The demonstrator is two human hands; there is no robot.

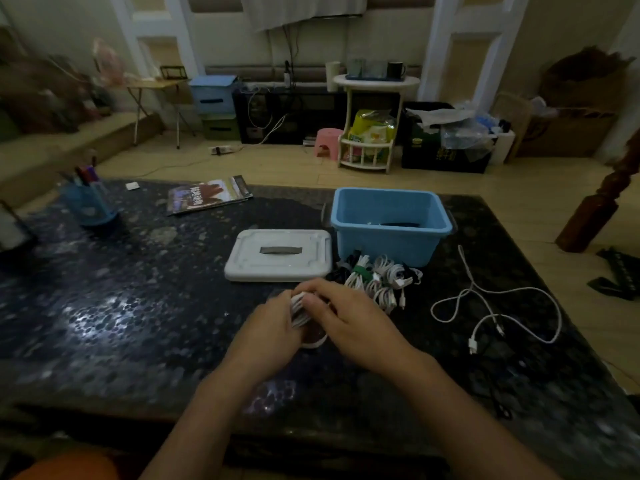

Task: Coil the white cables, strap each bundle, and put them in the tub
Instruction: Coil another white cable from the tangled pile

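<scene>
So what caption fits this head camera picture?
Both hands hold a white cable coil near the blue tub.

At centre frame our left hand (273,327) and right hand (349,318) grip a coiled white cable (300,308). Strapped white cable bundles (379,280) lie before the open light-blue plastic tub (391,237); a loose white cable (495,306) sprawls right.
</scene>
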